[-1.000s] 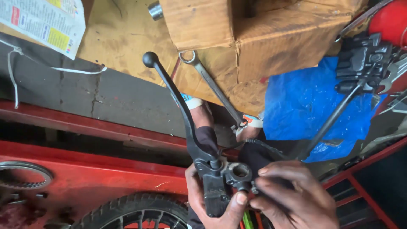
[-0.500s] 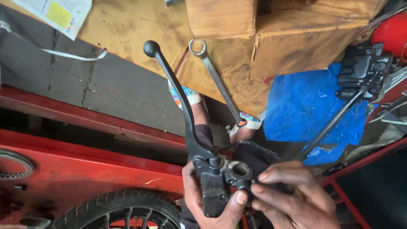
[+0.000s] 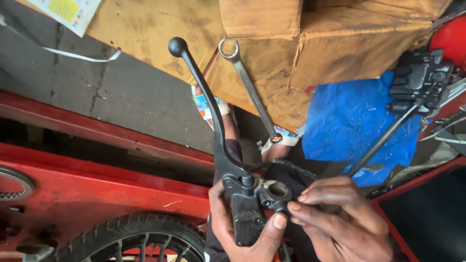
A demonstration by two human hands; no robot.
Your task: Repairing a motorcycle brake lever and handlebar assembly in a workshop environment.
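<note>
Nearest you, your left hand (image 3: 238, 228) wraps the black metal lever assembly (image 3: 247, 204) from below, thumb pressed on its blocky body. Your right hand (image 3: 335, 218) closes on the assembly's round clamp ring (image 3: 277, 190) from the right, fingertips pinching it. From the assembly the long, smooth black lever (image 3: 204, 97) curves up and away to a ball tip. Below-left of the assembly sits a knobbly rubber tyre (image 3: 131, 235) against a red painted frame (image 3: 97, 184). Beyond the assembly, a steel ring spanner (image 3: 250, 87) lies across stained cardboard boxes (image 3: 310, 53); what they contain is hidden. Right of the assembly lies crumpled blue plastic sheet (image 3: 354, 121), and further off a black switch housing (image 3: 420, 80) on a cable.
</note>
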